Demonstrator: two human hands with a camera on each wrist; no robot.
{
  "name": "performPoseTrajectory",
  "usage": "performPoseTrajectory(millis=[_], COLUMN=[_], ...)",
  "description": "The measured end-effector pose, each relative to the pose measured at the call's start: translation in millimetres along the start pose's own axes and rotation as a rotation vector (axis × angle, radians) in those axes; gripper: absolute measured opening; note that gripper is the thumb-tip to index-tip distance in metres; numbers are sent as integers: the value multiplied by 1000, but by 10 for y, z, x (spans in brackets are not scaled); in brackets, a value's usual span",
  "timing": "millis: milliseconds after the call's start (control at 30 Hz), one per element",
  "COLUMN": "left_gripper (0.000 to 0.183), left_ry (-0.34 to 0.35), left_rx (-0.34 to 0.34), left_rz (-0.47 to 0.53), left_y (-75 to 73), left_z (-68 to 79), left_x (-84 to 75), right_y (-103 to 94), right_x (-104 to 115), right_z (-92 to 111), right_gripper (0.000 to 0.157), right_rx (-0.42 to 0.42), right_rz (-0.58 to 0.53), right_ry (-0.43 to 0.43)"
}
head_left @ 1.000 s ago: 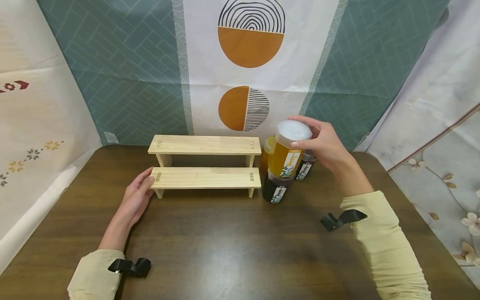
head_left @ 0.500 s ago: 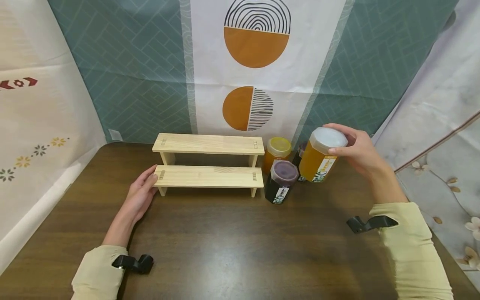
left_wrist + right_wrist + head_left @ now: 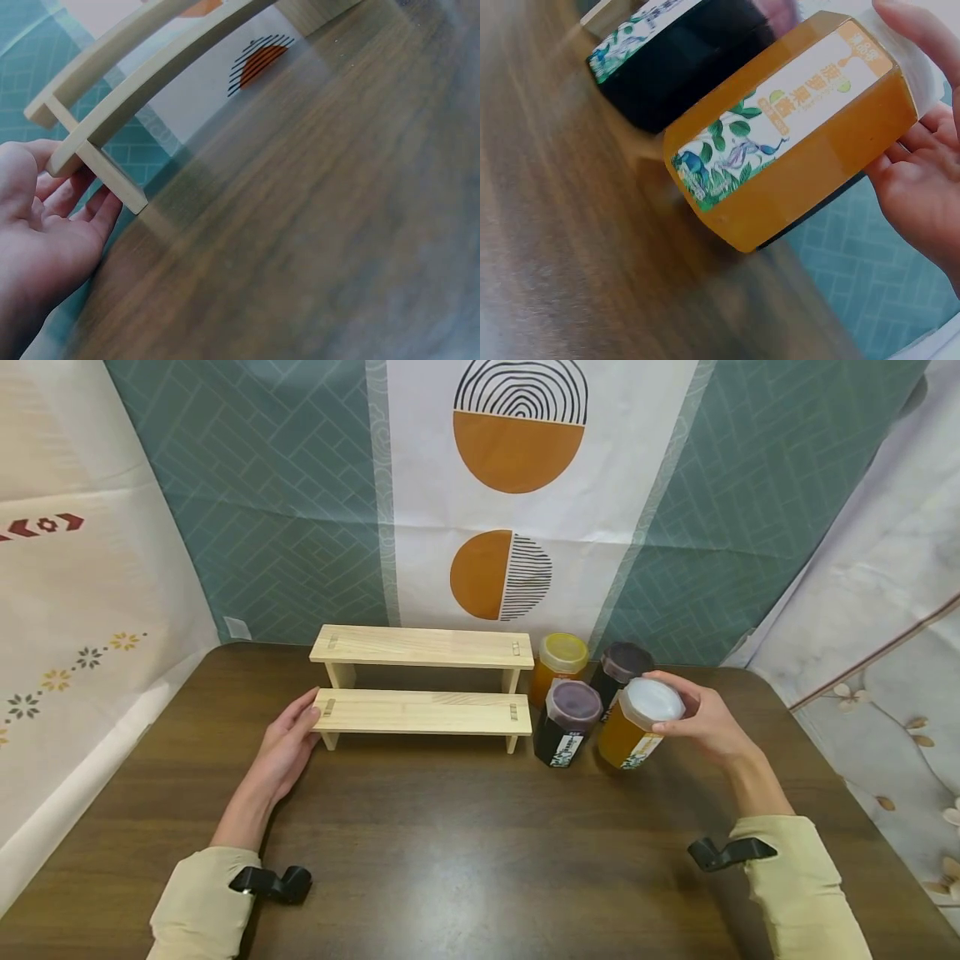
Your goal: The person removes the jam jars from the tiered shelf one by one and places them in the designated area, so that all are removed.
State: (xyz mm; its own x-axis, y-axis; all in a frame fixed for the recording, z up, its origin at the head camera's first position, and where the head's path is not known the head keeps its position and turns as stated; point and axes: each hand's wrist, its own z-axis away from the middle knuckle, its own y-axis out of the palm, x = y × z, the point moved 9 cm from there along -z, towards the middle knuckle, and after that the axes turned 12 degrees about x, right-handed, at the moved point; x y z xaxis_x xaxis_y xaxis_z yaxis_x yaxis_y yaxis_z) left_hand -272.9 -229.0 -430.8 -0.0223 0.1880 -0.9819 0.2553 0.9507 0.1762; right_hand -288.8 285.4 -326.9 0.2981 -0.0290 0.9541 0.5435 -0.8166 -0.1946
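Note:
My right hand [image 3: 708,722] grips a jar of amber syrup [image 3: 795,127] by its white lid [image 3: 654,700], thumb on the near side. The jar's base is close over the table, right of a dark jar with a purple lid [image 3: 573,703]. Behind these stand a yellow-lidded amber jar [image 3: 564,653] and another dark jar [image 3: 628,660], partly covered by the held one. At the left, my left hand [image 3: 283,756] holds the end of the lower board of a pale wooden two-step rack [image 3: 420,712]. In the left wrist view its thumb lies at the board's end, fingers beneath by the leg [image 3: 112,178].
The brown wooden table [image 3: 450,843] extends in front of the rack and jars. A green and white patterned cloth [image 3: 300,510] hangs behind them. Pale printed cloths flank the table, one at the left [image 3: 82,577] and a flowered one at the right [image 3: 892,693].
The white-lidded jar has gone from above the purple-lidded jar to the right, then down beside it, in my right hand. My left hand keeps its hold on the rack.

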Motion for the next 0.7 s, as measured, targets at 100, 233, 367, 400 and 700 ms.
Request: performPoseTrajectory(millis=[100,233,367,400,700], left_gripper=[66,66,67,67,65], left_ry=[-1,-10,-19,-24,29], left_rx=[-1,0,4,-1,-112], left_rz=[2,7,8,4,-203], left_y=[7,26,50,43,-66], left_z=[-3,-17,-51,-51,33], left_x=[5,17,25,24,-360], right_y=[24,37,-14,-18,37], right_x=[-99,-204,-247,-252,-84], right_z=[38,82,112,108,2], right_gripper=[61,61,63,63,66], right_rx=[-6,-9,-15,-4,200], right_rz=[-21,-60,-39,-14,270], right_ry=[3,10,40,59,223])
